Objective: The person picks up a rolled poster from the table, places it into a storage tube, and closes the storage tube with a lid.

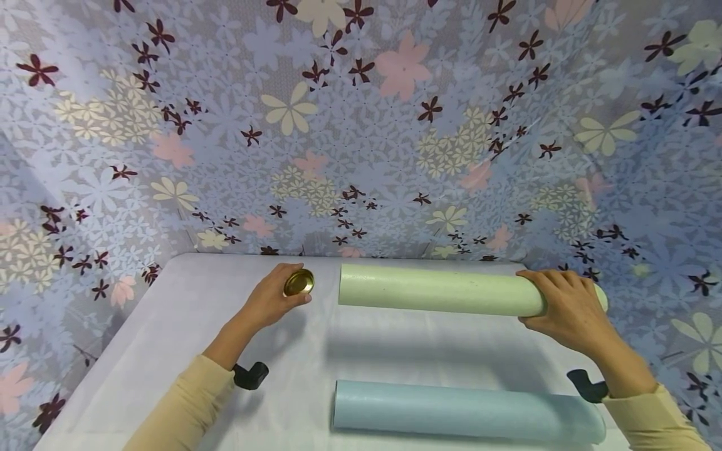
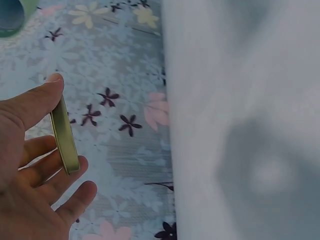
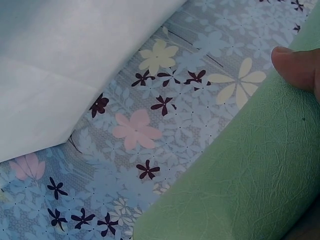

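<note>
A long pale green tube (image 1: 440, 290) is held level above the far part of the white table (image 1: 169, 326). My right hand (image 1: 564, 307) grips its right end; in the right wrist view the thumb (image 3: 297, 67) presses on the green tube (image 3: 245, 180). My left hand (image 1: 274, 299) pinches a round gold lid (image 1: 298, 282) just left of the tube's open left end. In the left wrist view the gold lid (image 2: 65, 136) stands edge-on between my thumb (image 2: 40, 100) and fingers, and the tube's open end (image 2: 12, 17) shows at the top left.
A pale blue tube (image 1: 462, 410) lies on the table near the front edge. Flowered cloth (image 1: 361, 125) hangs behind and to both sides of the table. Black wrist camera mounts (image 1: 251, 374) sit under both forearms.
</note>
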Demonstrator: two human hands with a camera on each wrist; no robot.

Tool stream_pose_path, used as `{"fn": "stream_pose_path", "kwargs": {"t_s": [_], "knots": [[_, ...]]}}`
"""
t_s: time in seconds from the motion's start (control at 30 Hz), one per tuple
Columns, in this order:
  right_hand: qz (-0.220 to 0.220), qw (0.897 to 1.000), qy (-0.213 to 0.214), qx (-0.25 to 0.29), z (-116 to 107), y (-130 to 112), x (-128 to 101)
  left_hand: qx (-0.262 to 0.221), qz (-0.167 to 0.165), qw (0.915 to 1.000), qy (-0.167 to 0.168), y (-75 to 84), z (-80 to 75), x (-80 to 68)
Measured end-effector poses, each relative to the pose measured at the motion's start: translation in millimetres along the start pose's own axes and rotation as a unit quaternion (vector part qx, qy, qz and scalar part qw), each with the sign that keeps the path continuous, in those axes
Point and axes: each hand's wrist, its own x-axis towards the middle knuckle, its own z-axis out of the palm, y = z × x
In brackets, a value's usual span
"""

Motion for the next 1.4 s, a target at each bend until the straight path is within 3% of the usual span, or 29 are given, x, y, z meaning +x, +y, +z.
{"fn": "stream_pose_path", "kwargs": {"t_s": [0.37,0.6,0.97,1.4], "knots": [[0.006,1.000,-0.006,0.004,-3.7,-2.7,2.5,-0.081,-0.001,0.9966,0.011,18.2,-11.9,-12.6],[0.002,1.000,-0.001,0.004,-6.9,-4.9,3.3,-0.152,0.017,0.9881,0.018,27.1,-14.6,-21.7],[-0.003,1.000,0.005,0.002,-9.2,-5.4,3.0,-0.244,0.017,0.9695,0.012,39.9,-17.8,-34.1],[0.000,1.000,0.006,-0.002,-11.1,-4.9,1.2,-0.350,0.021,0.9366,0.003,55.8,-14.2,-41.4]]}}
